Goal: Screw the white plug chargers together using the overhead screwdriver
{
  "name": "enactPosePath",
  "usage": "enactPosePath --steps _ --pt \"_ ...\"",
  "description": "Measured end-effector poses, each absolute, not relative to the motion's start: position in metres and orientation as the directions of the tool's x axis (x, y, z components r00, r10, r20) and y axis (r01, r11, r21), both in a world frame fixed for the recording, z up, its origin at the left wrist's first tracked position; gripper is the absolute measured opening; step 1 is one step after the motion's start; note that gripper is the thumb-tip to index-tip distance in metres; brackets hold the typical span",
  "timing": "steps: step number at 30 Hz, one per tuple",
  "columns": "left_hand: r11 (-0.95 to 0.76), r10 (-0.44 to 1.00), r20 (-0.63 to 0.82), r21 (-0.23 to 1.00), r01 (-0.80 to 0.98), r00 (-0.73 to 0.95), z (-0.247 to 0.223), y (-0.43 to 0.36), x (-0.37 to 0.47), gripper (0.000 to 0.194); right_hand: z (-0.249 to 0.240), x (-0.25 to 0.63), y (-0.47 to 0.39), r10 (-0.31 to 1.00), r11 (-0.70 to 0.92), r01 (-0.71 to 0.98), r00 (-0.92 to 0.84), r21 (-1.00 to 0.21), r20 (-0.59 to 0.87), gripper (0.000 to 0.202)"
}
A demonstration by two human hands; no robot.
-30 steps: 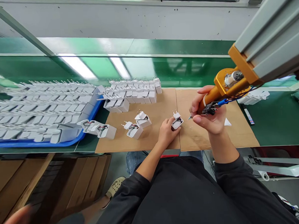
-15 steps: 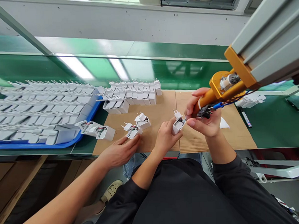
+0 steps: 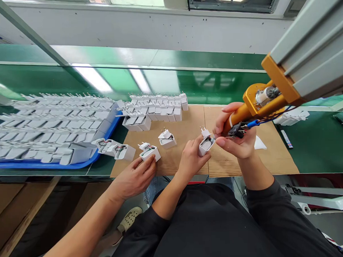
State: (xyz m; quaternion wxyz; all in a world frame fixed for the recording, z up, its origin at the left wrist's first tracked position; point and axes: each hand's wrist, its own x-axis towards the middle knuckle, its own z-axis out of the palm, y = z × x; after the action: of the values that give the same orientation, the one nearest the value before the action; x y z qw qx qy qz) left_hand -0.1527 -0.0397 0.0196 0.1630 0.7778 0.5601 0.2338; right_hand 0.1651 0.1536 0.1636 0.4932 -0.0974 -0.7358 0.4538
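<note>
Housing (image 3: 206,146), white and open-topped, sits gripped in our left hand (image 3: 191,157). Just right of it, our right hand (image 3: 242,145) closes round the orange tool (image 3: 238,115). Left of our left hand, a co-worker's hand (image 3: 138,176) touches a second charger shell (image 3: 150,153).

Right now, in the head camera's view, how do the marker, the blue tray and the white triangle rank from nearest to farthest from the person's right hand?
1. White triangle: just right of the right hand.
2. Marker: farther right, on the green tabletop.
3. Blue tray: far left.
</note>
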Motion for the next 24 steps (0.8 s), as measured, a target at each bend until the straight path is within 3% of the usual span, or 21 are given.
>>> enactPosePath --steps 16,24 --pt "-0.282 0.959 0.217 0.631 0.723 0.184 0.023 -0.051 -0.158 0.046 0.172 0.162 0.15 0.519 0.622 -0.348 -0.489 -0.702 0.701 0.044" --pt "-0.346 0.938 0.229 0.541 0.767 0.262 0.027 -0.052 -0.153 0.048 0.169 0.162 0.15 0.56 0.591 -0.319 -0.498 -0.741 0.662 0.047"
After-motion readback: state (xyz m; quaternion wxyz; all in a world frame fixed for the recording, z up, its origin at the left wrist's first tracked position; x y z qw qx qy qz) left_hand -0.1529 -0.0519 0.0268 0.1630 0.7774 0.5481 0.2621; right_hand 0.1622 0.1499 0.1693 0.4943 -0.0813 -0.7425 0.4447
